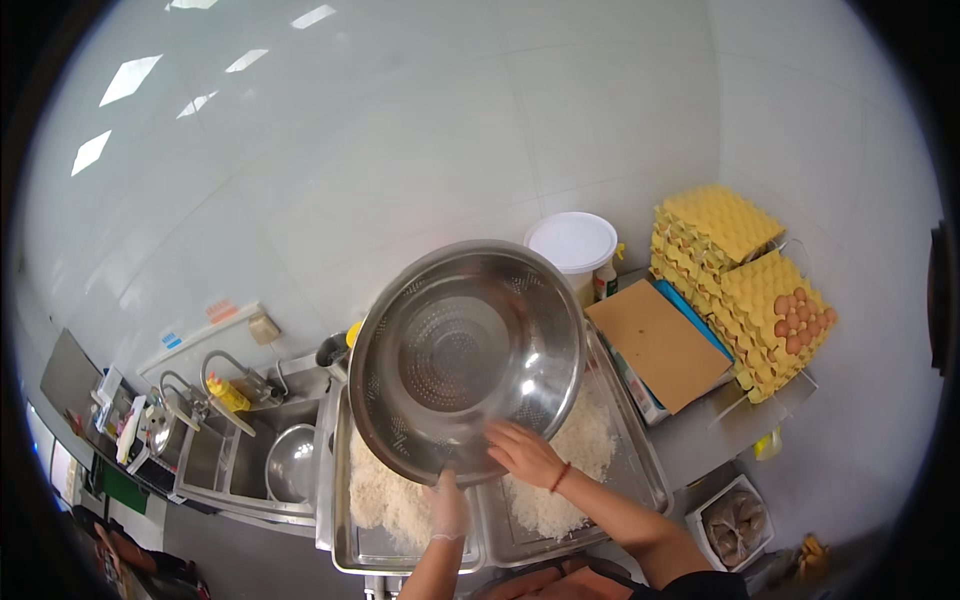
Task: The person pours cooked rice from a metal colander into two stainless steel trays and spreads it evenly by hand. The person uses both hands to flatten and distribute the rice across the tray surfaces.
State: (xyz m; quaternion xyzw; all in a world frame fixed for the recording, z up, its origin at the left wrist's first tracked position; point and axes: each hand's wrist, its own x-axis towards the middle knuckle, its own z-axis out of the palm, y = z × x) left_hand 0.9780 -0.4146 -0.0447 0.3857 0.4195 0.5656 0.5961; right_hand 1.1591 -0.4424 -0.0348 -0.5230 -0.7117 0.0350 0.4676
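A large stainless-steel colander (pixel 457 352) is tilted over two metal trays, its perforated inside facing me. My left hand (pixel 448 504), which seems to wear a clear glove, grips its near rim with the thumb over the edge. Against the inside of the near right wall, my right hand (pixel 525 454) has its fingers spread and slightly blurred; a red bracelet circles that wrist. Pale, rice-like grains lie heaped in the left tray (pixel 367 559) and the right tray (pixel 637 457). The colander hides the far parts of both trays.
Left of the trays is a steel sink (pixel 247 457) holding a metal bowl (pixel 292 463). On the right stand a cardboard sheet (pixel 656 345) and stacked egg trays (pixel 705 292) with several eggs. A white-lidded bucket (pixel 574 241) stands behind. Another person (pixel 135 551) is at lower left.
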